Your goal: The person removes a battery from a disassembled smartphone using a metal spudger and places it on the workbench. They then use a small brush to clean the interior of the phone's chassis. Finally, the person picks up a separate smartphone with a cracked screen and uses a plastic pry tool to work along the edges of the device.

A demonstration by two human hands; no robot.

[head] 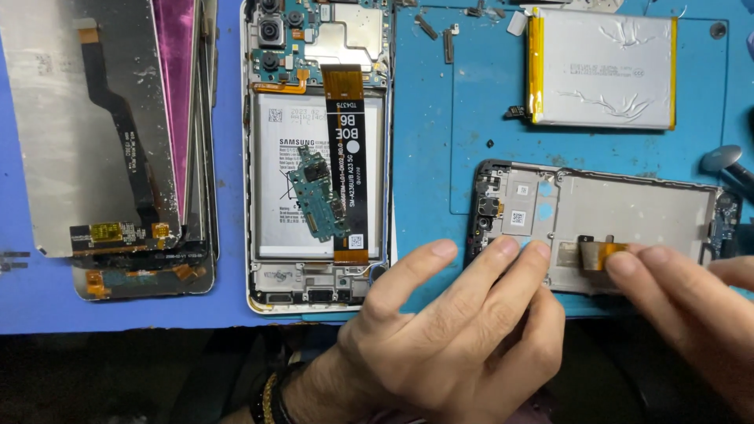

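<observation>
A grey phone frame with a screen [620, 228] is laid on a blue work mat [440, 118], pressed by the spread left hand [455, 330]. Its orange flex cable [601, 255] is pinched by the right hand [691, 306]. An opened white phone [318, 157] is placed beside.

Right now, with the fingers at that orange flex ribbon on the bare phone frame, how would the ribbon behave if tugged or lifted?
The orange flex ribbon is thin and already folded, so it is probably floppy and light. It looks easy to crease or tear. The right hand pinches its end while the left hand presses the phone frame, which might otherwise slide on the blue mat.
</observation>
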